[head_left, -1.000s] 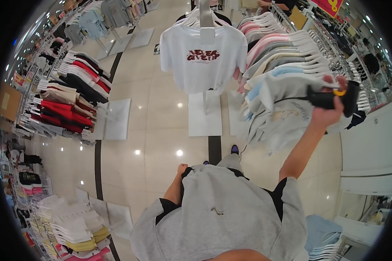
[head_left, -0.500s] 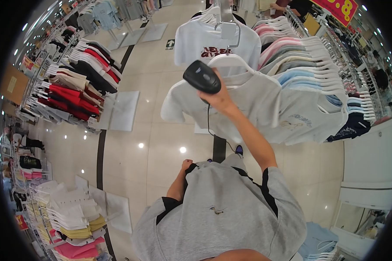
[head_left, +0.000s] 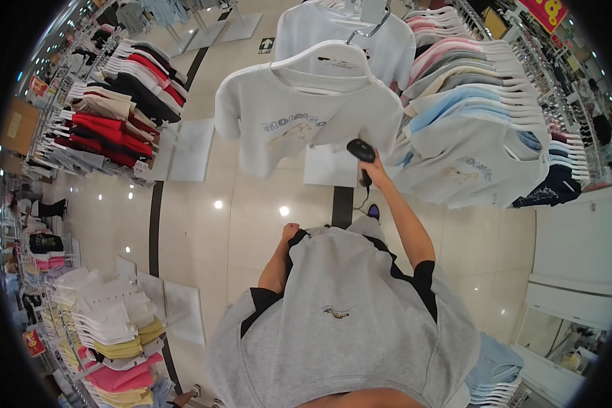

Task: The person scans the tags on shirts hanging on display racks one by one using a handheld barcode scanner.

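Observation:
My right hand [head_left: 372, 169] is wrapped round the handle of a black barcode scanner [head_left: 362, 149], whose thin cable hangs down toward the floor. The scanner's head is at the lower right edge of a pale grey T-shirt [head_left: 319, 112] with lettering and a small print on the chest. That T-shirt is on a white hanger [head_left: 323, 53], hooked at the front of the rack and turned to face me. My left hand [head_left: 291, 230] is closed, low beside my grey shirt; whether it holds anything is hidden.
A white T-shirt [head_left: 306, 27] hangs behind. To the right, a row of pastel T-shirts [head_left: 449, 98] ends in a similar printed grey T-shirt [head_left: 449, 166]. Racks of red and dark clothes [head_left: 115, 136] and folded-looking white and yellow clothes [head_left: 109, 306] stand left. A white cabinet [head_left: 578, 245] stands right.
My right hand has lowered the scanner, down and to the right, from the T-shirt's neckline to its lower edge. The T-shirt on its hanger has swung left and turned its print toward me.

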The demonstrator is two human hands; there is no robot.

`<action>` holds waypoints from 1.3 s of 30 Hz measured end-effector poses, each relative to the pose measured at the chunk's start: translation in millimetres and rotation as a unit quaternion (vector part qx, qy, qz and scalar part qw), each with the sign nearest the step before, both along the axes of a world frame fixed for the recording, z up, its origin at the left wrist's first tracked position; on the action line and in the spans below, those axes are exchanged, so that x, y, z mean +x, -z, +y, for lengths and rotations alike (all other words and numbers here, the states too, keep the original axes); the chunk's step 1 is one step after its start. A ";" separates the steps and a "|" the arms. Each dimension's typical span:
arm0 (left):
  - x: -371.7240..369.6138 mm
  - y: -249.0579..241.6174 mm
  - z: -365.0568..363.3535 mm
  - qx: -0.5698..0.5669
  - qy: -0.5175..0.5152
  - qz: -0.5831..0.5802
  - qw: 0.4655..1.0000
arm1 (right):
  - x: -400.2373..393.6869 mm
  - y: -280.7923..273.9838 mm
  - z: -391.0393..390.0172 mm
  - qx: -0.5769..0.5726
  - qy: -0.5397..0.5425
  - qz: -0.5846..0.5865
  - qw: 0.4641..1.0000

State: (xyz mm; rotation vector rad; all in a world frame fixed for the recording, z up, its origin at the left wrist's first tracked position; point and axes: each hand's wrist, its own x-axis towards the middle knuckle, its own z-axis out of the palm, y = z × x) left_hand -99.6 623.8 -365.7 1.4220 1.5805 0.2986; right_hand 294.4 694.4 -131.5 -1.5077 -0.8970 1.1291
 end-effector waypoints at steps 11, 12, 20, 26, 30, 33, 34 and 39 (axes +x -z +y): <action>122.0 -141.8 54.7 -0.068 0.122 -0.153 0.978 | -34.5 -115.6 45.3 0.055 -0.086 -0.231 0.968; 141.6 -171.2 51.8 -0.096 0.153 -0.153 0.972 | -33.1 -127.5 25.8 0.046 -0.131 -0.207 0.968; 233.4 -201.3 49.7 0.100 0.300 -0.343 0.885 | -12.9 -232.4 -96.8 0.026 -0.102 0.150 0.983; 252.1 -273.1 14.2 -0.058 0.189 -0.404 0.893 | 4.3 -234.9 -145.4 0.064 0.008 0.157 0.986; 262.5 -297.4 18.1 -0.074 0.002 -0.454 0.888 | -7.7 -200.6 -195.5 0.008 0.114 0.043 0.993; 268.4 -327.5 24.4 -0.104 -0.114 -0.453 0.878 | -21.1 -159.7 -240.2 -0.137 0.035 -0.009 0.990; 269.1 -341.6 26.8 -0.190 -0.159 -0.455 0.855 | -37.6 -171.4 -241.5 -0.068 -0.009 -0.010 0.998; 271.9 -323.3 46.3 -0.322 -0.233 -0.463 0.792 | -68.7 -137.1 -240.0 -0.085 -0.010 -0.313 0.946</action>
